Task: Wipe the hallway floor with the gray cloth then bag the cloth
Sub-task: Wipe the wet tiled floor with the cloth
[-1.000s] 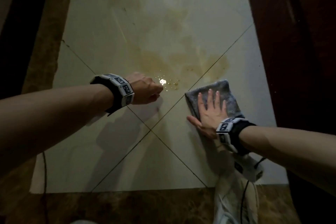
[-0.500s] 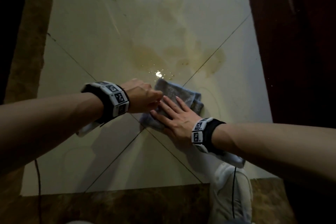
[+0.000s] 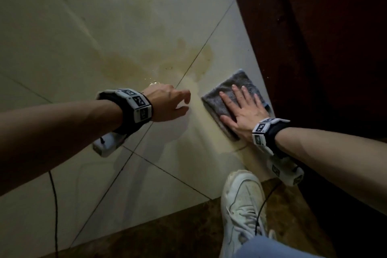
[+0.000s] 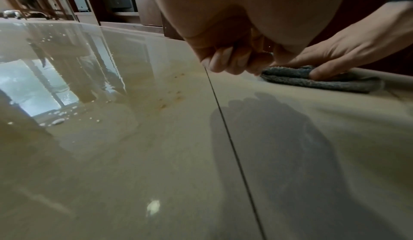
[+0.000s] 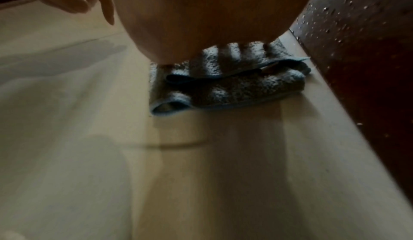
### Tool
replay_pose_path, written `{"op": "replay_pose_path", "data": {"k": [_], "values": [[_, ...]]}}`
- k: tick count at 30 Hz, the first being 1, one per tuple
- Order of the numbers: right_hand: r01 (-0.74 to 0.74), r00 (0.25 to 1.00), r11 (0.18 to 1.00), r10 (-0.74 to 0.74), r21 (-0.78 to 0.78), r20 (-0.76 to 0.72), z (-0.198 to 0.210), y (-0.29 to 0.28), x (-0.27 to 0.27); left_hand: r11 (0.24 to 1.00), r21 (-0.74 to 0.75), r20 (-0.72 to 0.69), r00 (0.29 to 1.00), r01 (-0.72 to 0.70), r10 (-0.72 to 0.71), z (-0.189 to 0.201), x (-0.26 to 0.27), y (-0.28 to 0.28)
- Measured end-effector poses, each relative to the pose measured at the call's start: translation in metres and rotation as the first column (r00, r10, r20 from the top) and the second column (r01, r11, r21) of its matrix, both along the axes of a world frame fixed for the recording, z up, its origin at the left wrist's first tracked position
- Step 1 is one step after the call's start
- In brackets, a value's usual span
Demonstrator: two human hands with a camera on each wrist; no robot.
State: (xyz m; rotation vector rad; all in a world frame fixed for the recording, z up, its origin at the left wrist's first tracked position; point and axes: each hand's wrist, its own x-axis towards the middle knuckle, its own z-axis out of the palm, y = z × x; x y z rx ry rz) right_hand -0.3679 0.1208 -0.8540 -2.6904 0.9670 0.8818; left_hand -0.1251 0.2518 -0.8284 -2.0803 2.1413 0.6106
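Note:
A folded gray cloth (image 3: 214, 101) lies on the pale tiled floor (image 3: 104, 27), close to the foot of a dark wooden door. My right hand (image 3: 232, 104) presses flat on it with straight, spread fingers. In the right wrist view the cloth (image 5: 234, 88) shows its folded layers under my palm (image 5: 201, 23). My left hand (image 3: 184, 101) hovers over the floor just left of the cloth, fingers loosely curled and holding nothing. The left wrist view shows those fingers (image 4: 223, 63) with the cloth (image 4: 312, 83) behind them. A yellow-brown stain (image 3: 125, 67) spreads over the tiles beyond both hands.
The dark wooden door (image 3: 303, 48) walls off the right side. My white shoe (image 3: 240, 205) stands on the brown border strip (image 3: 167, 236) at the near edge. Thin black cables (image 3: 54, 205) hang from both wrists. Small droplets (image 3: 152, 81) glint near the tile joint.
My right hand has slid the cloth from beside the left hand to the right, up against the door. The left hand's fist has loosened a little.

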Motion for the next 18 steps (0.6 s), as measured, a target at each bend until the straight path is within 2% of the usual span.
{"op": "replay_pose_path", "data": {"k": [6, 10, 13, 18], "values": [[0.186, 0.981, 0.981, -0.189, 0.059, 0.046, -0.007, 0.013, 0.012, 0.999, 0.007, 0.023, 0.998, -0.054, 0.054, -0.002, 0.012, 0.004], [0.263, 0.964, 0.964, -0.265, 0.044, 0.039, -0.011, 0.030, 0.043, 0.989, -0.002, 0.040, 0.988, -0.148, 0.147, -0.006, 0.031, 0.023], [0.158, 0.987, 0.985, -0.159, 0.061, 0.015, -0.009, 0.044, 0.083, 0.984, 0.005, 0.064, 0.982, -0.180, 0.180, -0.004, 0.039, 0.039], [-0.157, 0.985, 0.977, 0.144, 0.148, 0.092, -0.010, 0.100, 0.137, 0.962, -0.020, 0.069, 0.960, -0.272, 0.273, 0.003, 0.057, 0.065]]}}
